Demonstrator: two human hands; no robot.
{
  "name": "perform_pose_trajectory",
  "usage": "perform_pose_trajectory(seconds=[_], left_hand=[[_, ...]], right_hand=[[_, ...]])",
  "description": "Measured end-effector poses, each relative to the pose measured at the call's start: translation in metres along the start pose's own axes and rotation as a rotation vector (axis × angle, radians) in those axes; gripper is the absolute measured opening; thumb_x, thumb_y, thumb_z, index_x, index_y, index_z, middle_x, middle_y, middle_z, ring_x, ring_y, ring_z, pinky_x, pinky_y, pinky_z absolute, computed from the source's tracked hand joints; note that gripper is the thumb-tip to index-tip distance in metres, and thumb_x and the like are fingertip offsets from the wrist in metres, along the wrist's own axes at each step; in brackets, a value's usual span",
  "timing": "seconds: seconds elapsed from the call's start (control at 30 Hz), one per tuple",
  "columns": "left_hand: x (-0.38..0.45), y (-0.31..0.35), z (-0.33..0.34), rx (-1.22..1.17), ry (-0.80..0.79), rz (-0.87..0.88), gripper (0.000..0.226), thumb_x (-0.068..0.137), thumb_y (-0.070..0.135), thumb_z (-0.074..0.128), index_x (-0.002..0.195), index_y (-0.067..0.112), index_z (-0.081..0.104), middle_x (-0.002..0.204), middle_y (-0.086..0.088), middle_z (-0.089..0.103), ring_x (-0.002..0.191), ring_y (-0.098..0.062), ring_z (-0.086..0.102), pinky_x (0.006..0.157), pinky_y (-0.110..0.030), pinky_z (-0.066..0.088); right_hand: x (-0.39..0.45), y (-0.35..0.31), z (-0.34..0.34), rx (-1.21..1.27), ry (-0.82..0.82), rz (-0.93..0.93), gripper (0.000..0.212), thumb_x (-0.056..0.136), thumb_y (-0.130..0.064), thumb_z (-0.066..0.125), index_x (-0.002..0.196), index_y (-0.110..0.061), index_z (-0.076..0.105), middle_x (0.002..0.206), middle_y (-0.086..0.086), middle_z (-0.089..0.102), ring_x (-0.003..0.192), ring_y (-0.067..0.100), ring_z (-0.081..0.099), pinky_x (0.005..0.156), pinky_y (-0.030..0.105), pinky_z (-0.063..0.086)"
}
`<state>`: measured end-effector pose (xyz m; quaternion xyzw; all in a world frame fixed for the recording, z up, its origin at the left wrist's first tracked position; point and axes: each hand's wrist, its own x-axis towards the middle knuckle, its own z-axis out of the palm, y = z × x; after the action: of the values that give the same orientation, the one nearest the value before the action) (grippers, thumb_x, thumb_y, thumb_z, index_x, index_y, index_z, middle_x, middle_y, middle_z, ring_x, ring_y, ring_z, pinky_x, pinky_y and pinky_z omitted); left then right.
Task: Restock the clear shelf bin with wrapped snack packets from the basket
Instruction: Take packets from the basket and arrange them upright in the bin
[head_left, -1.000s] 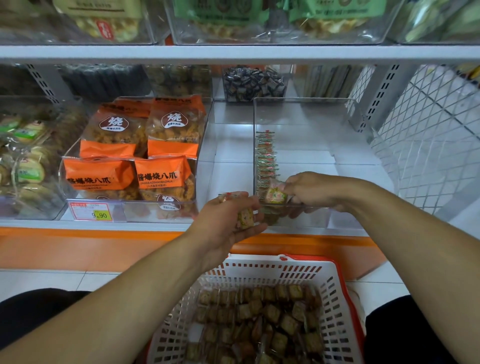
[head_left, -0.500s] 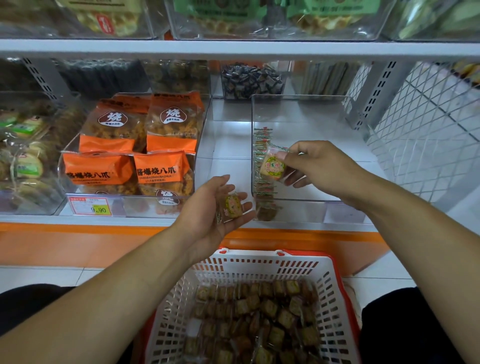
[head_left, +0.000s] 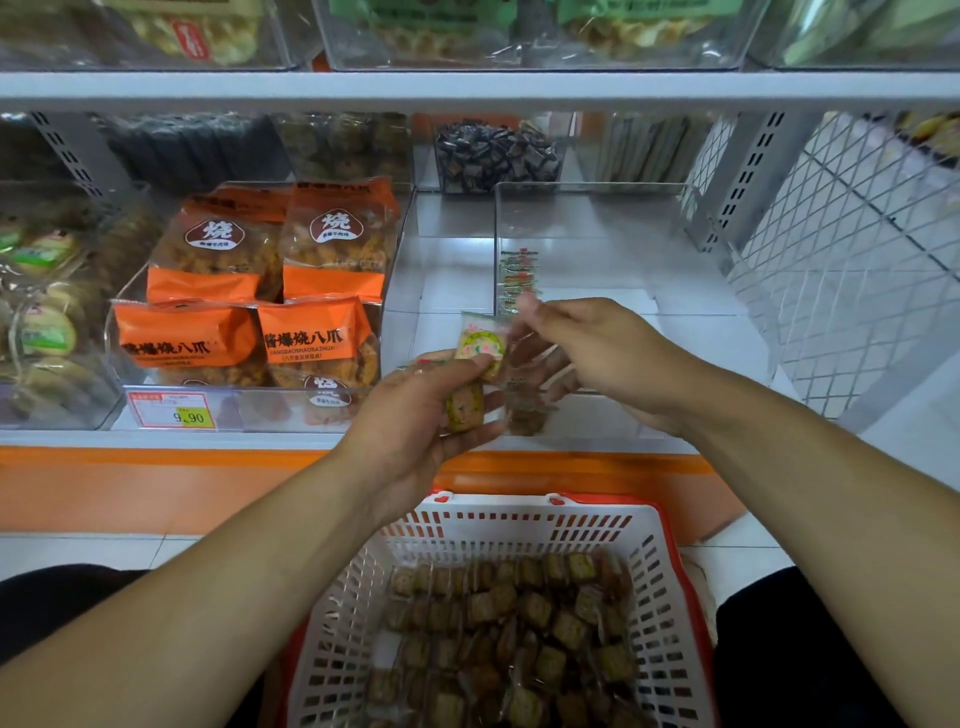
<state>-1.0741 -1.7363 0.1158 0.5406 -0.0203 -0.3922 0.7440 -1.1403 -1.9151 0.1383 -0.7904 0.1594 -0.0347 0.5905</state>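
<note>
— White plastic basket nearest, full of packets. Above it, left hand grips several.
— Right hand pinches one packet. Best stand it upright against the row inside the clear bin.

Left hand holds a packet; right hand pinches the upper packet at the clear bin front, above the basket.

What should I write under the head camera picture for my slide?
Two hands pass snack packets above a white basket.
</note>
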Motion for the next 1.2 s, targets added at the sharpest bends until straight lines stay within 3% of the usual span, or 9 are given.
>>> perform_pose_trajectory(seconds=[0.07,0.13,0.23,0.37,0.57,0.8,0.93,1.1,1.2], left_hand=[[0.002,0.0,-0.002,-0.011,0.109,0.04,0.02,0.087,0.019,0.075,0.106,0.01,0.073,0.088,-0.003,0.079,0.077,-0.013,0.077,0.057,-0.026,0.058],[0.005,-0.001,-0.005,-0.013,0.194,0.063,0.021,0.089,0.019,0.075,0.108,0.01,0.072,0.086,-0.001,0.078,0.074,-0.011,0.076,0.055,-0.026,0.058],[0.007,-0.002,-0.009,-0.01,0.247,0.06,0.022,0.09,0.019,0.074,0.11,0.009,0.072,0.087,-0.001,0.078,0.076,-0.011,0.075,0.056,-0.027,0.058],[0.009,-0.003,-0.009,-0.01,0.24,0.053,0.023,0.089,0.018,0.076,0.109,0.009,0.073,0.088,-0.002,0.079,0.082,-0.014,0.076,0.058,-0.028,0.059],[0.011,-0.003,-0.01,-0.011,0.221,0.037,0.024,0.088,0.018,0.077,0.109,0.008,0.073,0.09,-0.004,0.08,0.079,-0.013,0.077,0.058,-0.029,0.059],[0.01,-0.006,-0.013,-0.002,0.159,0.022,0.023,0.088,0.02,0.077,0.106,0.007,0.075,0.098,-0.011,0.079,0.088,-0.019,0.077,0.06,-0.031,0.06],[0.008,-0.007,-0.01,0.009,0.12,0.02,0.024,0.088,0.021,0.077,0.107,0.007,0.075,0.099,-0.011,0.079,0.089,-0.019,0.077,0.061,-0.031,0.06],[0.008,-0.007,-0.006,0.021,0.12,0.037,0.021,0.089,0.02,0.075,0.106,0.008,0.075,0.097,-0.009,0.079,0.088,-0.018,0.077,0.061,-0.03,0.06],[0.009,-0.008,-0.007,0.019,0.149,0.039,0.02,0.09,0.02,0.075,0.107,0.008,0.074,0.097,-0.009,0.079,0.088,-0.019,0.077,0.061,-0.031,0.06]], right_hand=[[0.006,0.003,-0.01,-0.344,0.045,-0.071,0.033,0.102,-0.048,0.049,0.101,-0.025,0.073,0.097,-0.006,0.073,0.083,0.011,0.069,0.07,0.027,0.052],[0.009,0.008,-0.013,-0.66,-0.097,-0.043,0.037,0.1,-0.053,0.05,0.106,-0.023,0.071,0.104,-0.004,0.07,0.093,0.015,0.065,0.078,0.032,0.051],[0.01,0.016,-0.005,-0.847,-0.377,0.096,0.041,0.093,-0.059,0.057,0.108,-0.022,0.066,0.105,0.001,0.068,0.094,0.021,0.063,0.085,0.037,0.05],[0.017,0.023,0.002,-0.939,-0.39,0.107,0.027,0.087,-0.044,0.073,0.107,-0.03,0.062,0.104,-0.004,0.065,0.089,0.014,0.059,0.076,0.029,0.048],[0.017,0.014,-0.013,-0.793,-0.294,0.088,0.038,0.082,-0.027,0.083,0.115,-0.025,0.065,0.111,-0.005,0.065,0.099,0.017,0.062,0.083,0.03,0.048],[0.001,-0.005,-0.037,-0.006,-0.132,0.048,0.028,0.092,-0.001,0.068,0.118,-0.01,0.064,0.088,0.009,0.076,0.078,0.022,0.074,0.075,0.026,0.061],[-0.005,-0.009,-0.034,0.037,-0.172,0.041,0.035,0.098,-0.014,0.064,0.129,-0.029,0.059,0.083,0.01,0.076,0.078,0.024,0.071,0.076,0.032,0.06],[-0.004,-0.006,-0.029,-0.006,-0.172,0.008,0.035,0.094,-0.014,0.069,0.125,-0.025,0.058,0.082,0.005,0.075,0.076,0.023,0.072,0.072,0.029,0.061],[0.002,0.0,-0.033,-0.143,-0.005,-0.015,0.023,0.083,-0.013,0.081,0.101,-0.018,0.067,0.084,0.003,0.076,0.077,0.021,0.073,0.072,0.029,0.061]])
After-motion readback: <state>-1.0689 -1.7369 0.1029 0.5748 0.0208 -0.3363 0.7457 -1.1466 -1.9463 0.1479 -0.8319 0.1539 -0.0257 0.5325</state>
